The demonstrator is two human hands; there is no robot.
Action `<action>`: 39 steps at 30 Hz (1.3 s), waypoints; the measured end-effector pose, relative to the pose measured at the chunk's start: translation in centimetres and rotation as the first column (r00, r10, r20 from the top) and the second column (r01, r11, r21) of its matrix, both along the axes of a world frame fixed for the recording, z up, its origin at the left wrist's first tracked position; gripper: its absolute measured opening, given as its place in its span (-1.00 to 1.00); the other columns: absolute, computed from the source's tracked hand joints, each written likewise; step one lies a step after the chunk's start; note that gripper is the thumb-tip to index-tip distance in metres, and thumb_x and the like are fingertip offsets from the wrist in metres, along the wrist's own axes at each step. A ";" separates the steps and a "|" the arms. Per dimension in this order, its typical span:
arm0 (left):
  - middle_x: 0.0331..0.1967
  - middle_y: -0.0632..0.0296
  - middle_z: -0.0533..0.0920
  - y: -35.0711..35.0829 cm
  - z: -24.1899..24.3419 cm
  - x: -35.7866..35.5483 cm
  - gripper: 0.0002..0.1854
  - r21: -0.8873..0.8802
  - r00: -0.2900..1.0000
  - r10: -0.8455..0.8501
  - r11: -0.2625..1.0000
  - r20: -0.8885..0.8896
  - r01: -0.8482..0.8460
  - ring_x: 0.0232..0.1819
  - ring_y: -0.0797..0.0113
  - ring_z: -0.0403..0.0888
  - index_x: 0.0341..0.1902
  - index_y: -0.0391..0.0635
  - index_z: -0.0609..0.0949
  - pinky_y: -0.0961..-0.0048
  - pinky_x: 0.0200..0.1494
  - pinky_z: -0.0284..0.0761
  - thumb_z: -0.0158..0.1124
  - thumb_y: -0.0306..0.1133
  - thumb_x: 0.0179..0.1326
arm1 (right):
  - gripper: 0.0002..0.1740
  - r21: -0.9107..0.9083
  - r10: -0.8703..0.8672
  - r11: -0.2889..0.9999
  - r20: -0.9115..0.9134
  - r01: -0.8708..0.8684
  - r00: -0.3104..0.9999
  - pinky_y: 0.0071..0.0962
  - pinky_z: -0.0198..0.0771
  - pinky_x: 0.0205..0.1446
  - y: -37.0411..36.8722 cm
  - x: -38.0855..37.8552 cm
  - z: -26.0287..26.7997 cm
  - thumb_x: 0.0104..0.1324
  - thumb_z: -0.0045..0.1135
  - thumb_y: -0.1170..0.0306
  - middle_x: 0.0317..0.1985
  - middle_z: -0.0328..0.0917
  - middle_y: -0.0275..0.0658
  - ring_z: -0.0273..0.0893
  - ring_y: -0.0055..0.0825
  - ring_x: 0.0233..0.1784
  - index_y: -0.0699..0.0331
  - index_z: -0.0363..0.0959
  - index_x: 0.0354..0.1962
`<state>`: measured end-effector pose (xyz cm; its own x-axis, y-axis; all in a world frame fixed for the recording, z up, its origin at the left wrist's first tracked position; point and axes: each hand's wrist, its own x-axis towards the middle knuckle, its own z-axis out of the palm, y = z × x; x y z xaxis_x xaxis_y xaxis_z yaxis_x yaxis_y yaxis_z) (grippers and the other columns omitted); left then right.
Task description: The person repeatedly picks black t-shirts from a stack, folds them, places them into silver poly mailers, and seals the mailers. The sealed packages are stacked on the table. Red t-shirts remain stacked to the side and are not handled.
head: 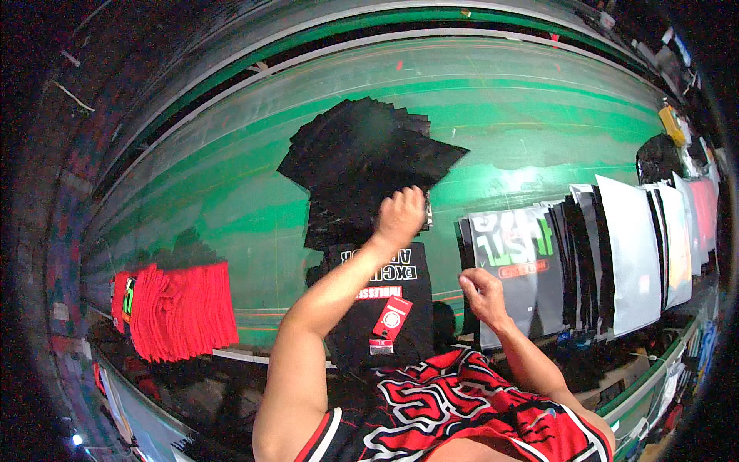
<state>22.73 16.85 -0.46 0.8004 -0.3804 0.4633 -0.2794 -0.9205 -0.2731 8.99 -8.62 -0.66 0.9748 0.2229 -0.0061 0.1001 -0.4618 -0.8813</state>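
Observation:
My left hand [403, 211], fingers curled, is over the lower right part of a fanned pile of flat black pieces [358, 156]. Whether it pinches one of them cannot be made out. Directly before me lies a folded black T-shirt [415, 323] with a white and red print, partly under my left forearm. A red hang tag [392, 317] and a small size label [381, 346] rest on its front. My right hand [484, 294] has its fingers curled beside a row of folded shirts in clear bags [514, 289]; no object shows in it.
A row of folded red garments [185, 306] stands at the left of the green tabletop [254, 202]. More bagged garments [629, 260] lean along the right side. Behind them are a black bundle [658, 159] and a yellow object [671, 124]. A pale rail [369, 43] borders the far edge.

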 end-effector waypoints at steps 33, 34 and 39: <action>-0.32 0.31 0.61 -6.7 9.2 -22.0 -0.68 -0.205 0.362 -0.930 0.343 0.062 0.917 -0.43 0.49 0.53 -0.11 -0.16 0.65 0.54 -0.50 0.38 0.26 -0.27 0.08 | -0.36 0.315 -0.100 0.929 -0.287 0.193 0.953 -0.57 0.40 0.16 -16.0 0.2 6.2 0.07 0.17 0.78 -0.06 0.59 -0.39 0.53 -0.58 0.00 0.30 0.53 0.16; -0.32 0.31 0.61 -6.4 9.2 -21.6 -0.67 -0.186 0.397 -0.916 0.381 0.057 0.906 -0.43 0.49 0.53 -0.10 -0.15 0.64 0.52 -0.50 0.38 0.26 -0.27 0.07 | -0.41 0.276 -0.181 0.932 -0.212 0.236 0.960 -0.54 0.39 0.23 -16.2 0.4 7.2 0.10 0.18 0.77 0.00 0.62 -0.33 0.53 -0.54 0.09 0.30 0.56 0.13; -0.12 0.11 0.58 -6.2 9.4 -17.5 -0.67 -0.294 0.784 -0.613 0.769 -0.093 0.567 -0.15 0.20 0.58 -0.06 -0.21 0.59 0.29 -0.13 0.48 0.27 -0.43 0.04 | -0.61 0.376 -0.473 0.848 0.224 0.372 0.852 -0.46 0.38 0.32 -15.9 -0.8 12.3 0.28 0.21 0.67 0.08 0.65 -0.26 0.54 -0.47 0.20 0.33 0.60 0.07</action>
<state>5.24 10.60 8.94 0.5291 -0.7010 0.4782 -0.8097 -0.5857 0.0373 8.22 -24.55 11.60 0.9157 -0.2708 0.2971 0.2379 -0.2305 -0.9435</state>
